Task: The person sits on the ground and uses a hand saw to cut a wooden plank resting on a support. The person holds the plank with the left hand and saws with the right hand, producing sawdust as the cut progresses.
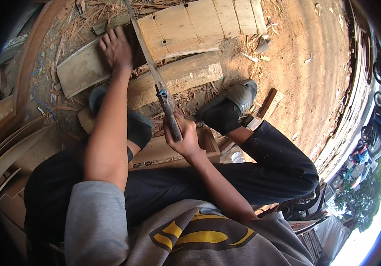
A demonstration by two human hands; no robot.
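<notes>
My right hand [185, 136] is wrapped round the dark handle of a long-bladed tool [148, 53]. Its narrow metal blade points away from me, and blue string is tied where it meets the handle. Seen almost edge-on, it does not show whether it is a saw or a machete. The blade passes along the left end of a pale wooden board [203, 27] marked with dark lines and small holes. My left hand [118, 49] lies flat, fingers apart, on wood left of the blade, beside a greyish plank [83, 68]. Nearer me lies a thick timber [179, 76].
My feet, in dark socks and slide sandals [240, 96], flank the timber. A wooden box [208, 142] lies between my legs, and a short wood block [270, 104] lies by my right foot. Splinters [81, 26] litter the ground. Curved wooden pieces [15, 142] lean at the left.
</notes>
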